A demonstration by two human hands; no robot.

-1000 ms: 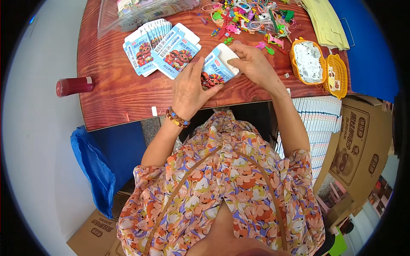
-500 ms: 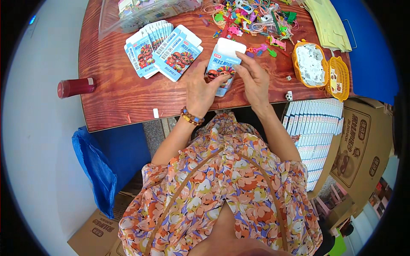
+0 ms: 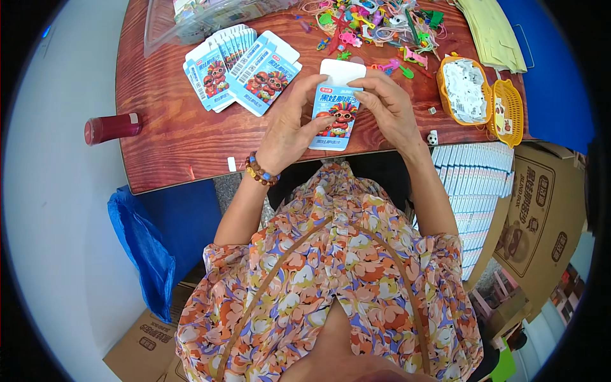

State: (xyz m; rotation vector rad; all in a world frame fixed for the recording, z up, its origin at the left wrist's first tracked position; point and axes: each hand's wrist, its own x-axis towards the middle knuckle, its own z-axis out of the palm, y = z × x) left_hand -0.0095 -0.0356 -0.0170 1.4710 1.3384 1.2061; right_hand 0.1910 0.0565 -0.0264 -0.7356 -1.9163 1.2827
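A small light-blue cardboard box (image 3: 342, 114), printed with red cartoon figures, is held between my two hands over the table's front edge. Its white top flap stands up. My left hand (image 3: 289, 127) grips the left side, with the thumb across the printed front and a fingertip near the upper left corner. My right hand (image 3: 389, 107) closes on the upper right, fingers and thumb at the base of the flap. To the left lie a fanned stack of flat folded cartons (image 3: 215, 79) and another pile of flat cartons (image 3: 264, 79).
Loose colourful small toys (image 3: 382, 28) heap at the back. A yellow basket (image 3: 464, 95) holds white packets, its lid (image 3: 507, 114) opened beside it. A clear bin (image 3: 219, 24) stands back left, a dark red bottle (image 3: 113, 128) at the left edge. Finished-looking boxes (image 3: 474, 191) fill a carton right.
The box has turned more upright and its front now faces up squarely. My left hand has shifted left and up its side; my right hand has moved slightly right, still at the top.
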